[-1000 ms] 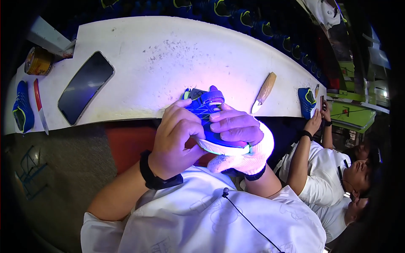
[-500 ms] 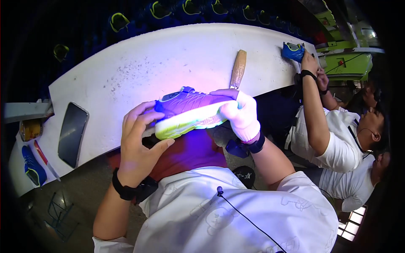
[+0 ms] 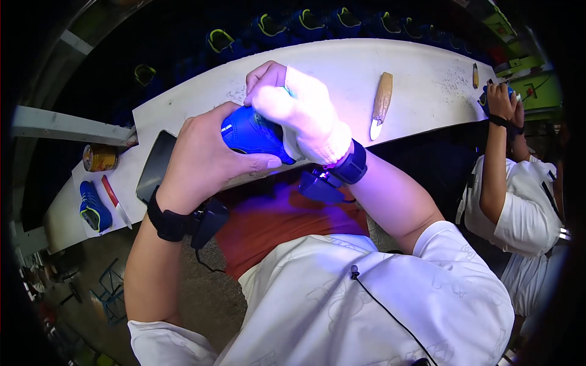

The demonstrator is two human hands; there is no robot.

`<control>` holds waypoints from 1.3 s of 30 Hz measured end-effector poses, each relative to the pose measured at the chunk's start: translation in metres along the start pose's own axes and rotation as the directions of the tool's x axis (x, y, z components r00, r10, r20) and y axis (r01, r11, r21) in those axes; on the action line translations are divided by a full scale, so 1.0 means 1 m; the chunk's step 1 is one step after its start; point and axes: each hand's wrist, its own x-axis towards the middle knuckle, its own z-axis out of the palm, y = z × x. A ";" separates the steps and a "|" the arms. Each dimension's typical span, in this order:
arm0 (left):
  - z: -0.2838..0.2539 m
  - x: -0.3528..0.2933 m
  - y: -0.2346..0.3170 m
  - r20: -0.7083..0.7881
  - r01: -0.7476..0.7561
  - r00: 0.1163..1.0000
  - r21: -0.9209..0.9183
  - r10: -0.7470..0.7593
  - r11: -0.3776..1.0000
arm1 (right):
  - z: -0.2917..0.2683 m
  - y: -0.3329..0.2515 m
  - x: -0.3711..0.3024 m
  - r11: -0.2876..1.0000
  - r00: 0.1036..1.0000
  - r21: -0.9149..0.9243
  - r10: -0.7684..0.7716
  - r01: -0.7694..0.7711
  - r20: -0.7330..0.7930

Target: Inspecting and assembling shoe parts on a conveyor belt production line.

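A blue shoe (image 3: 249, 133) is held up over the near side of the white table, one end turned toward me. My left hand (image 3: 204, 146) wraps round its left side, with the thumb along the near lower edge. Over the shoe's right and far side bends my right hand (image 3: 302, 110), in a white glove that leaves some fingertips bare. Its fingers are closed against the shoe; whether they also grip something small is hidden. Most of the sole and the shoe's far end are out of sight.
A wooden-handled knife (image 3: 382, 100) lies right on the white table (image 3: 342, 61). At left are a dark phone (image 3: 155, 163), a second blue shoe (image 3: 93, 206), a red-handled knife (image 3: 112, 192) and a yellow-brown roll (image 3: 99, 157). Several shoes (image 3: 271, 25) line the back. A co-worker's hands (image 3: 502, 105) work at far right.
The shoe has turned from side-on, with its pale sole showing, to end-on with blue upper facing me. My right hand has moved up and left over it. The whole view has shifted.
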 end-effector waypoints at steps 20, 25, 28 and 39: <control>0.016 0.044 0.031 -0.002 -0.090 0.996 0.291 0.094 0.952 | -0.037 0.013 0.024 0.998 0.992 0.068 -0.025 0.017 0.121; 0.034 0.031 0.050 0.092 -0.232 0.972 0.526 0.217 0.818 | -0.037 -0.001 -0.002 0.969 0.999 0.241 0.047 -0.049 0.016; 0.045 0.009 0.059 0.181 -0.312 0.950 0.591 0.255 0.744 | -0.041 -0.029 -0.032 0.889 0.944 0.321 0.288 -0.326 0.161; 0.039 -0.075 -0.021 -0.074 -0.044 0.997 -0.549 0.004 0.835 | -0.005 0.018 -0.088 0.721 0.959 -0.649 -0.073 0.241 0.275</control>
